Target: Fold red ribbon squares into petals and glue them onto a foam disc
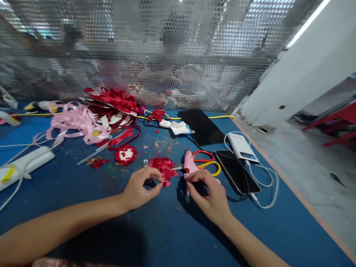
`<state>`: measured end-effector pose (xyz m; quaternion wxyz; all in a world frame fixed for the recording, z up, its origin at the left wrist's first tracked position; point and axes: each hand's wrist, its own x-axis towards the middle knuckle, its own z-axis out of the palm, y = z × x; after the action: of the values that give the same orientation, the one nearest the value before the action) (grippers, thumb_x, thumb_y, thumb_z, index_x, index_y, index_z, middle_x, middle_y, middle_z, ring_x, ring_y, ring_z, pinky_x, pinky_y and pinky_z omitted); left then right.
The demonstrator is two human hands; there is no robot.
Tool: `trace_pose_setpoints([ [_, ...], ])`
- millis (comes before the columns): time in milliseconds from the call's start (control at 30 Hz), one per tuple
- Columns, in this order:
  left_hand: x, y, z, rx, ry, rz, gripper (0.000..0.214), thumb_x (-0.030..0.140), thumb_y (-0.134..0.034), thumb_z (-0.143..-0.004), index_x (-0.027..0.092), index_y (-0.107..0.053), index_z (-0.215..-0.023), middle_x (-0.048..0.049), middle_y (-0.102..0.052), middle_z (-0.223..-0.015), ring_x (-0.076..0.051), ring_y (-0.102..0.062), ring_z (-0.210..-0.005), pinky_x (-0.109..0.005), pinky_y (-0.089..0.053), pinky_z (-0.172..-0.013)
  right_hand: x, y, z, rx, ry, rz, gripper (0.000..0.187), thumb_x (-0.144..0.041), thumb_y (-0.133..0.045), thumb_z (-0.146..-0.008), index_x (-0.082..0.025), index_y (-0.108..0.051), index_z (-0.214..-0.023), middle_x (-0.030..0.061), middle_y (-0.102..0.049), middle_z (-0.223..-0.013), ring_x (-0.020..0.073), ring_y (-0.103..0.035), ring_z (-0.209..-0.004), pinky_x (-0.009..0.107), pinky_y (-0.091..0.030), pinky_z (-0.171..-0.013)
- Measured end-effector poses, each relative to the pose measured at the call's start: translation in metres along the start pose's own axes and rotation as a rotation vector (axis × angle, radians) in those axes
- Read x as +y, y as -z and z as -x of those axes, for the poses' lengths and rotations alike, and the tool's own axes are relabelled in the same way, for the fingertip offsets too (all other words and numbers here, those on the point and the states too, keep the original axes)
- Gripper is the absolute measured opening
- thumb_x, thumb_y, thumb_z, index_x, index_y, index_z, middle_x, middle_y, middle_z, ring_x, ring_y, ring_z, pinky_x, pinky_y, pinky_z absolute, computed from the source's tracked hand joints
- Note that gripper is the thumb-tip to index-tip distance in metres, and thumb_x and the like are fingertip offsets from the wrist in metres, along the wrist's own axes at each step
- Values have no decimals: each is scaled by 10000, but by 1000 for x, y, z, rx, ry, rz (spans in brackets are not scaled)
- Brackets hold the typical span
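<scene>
My left hand (143,187) is closed in a pinch on a small red ribbon piece (167,183), at the near edge of a pile of red ribbon pieces (164,167). To its right, my right hand (211,196) has thumb and fingertips closed at the lower end of a pink glue gun (189,161), whose nozzle points away from me. Under those fingers a clear glue stick (187,194) shows in part. Scissors with red and yellow handles (214,168) lie partly beneath the glue gun. Left of the pile sits a round red ribbon piece with a white centre (125,155).
Pink ribbon (75,122) and stacked red ribbon pieces (114,104) lie at the back left. A power strip (27,165) is at far left. On the right are a phone (237,172), a power bank (243,147) and cables. Perforated metal mesh (155,55) stands behind the table.
</scene>
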<state>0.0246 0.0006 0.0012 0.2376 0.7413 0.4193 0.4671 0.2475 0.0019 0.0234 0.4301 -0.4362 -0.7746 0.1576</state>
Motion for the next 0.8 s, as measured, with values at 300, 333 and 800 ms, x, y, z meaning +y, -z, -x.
trace_pose_setpoints([
  [300, -62, 87, -16, 107, 78, -336, 192, 237, -574, -810, 191, -561, -996, -50, -737, -865, -205, -694, -838, -358, -509, -832, 1, 7, -7, 14, -18, 61, 85, -223, -564, -830, -229, -501, -774, 23, -618, -756, 163, -612, -684, 273, -495, -645],
  [333, -68, 95, -18, 91, 71, -382, 174, 267, -602, -793, 199, -595, -953, -57, -732, -884, -227, -674, -881, -391, -486, -871, 1, 7, -8, 9, -18, 66, 83, -229, -563, -829, -230, -501, -775, 24, -620, -754, 164, -612, -679, 275, -497, -643],
  [800, -83, 106, -22, -17, -85, -615, 211, 216, -459, -887, 199, -659, -952, -85, -681, -1003, -232, -593, -1011, -436, -445, -935, 9, 7, -8, 6, 33, 102, 58, -234, -563, -834, -236, -514, -802, 14, -623, -749, 155, -615, -666, 250, -494, -621],
])
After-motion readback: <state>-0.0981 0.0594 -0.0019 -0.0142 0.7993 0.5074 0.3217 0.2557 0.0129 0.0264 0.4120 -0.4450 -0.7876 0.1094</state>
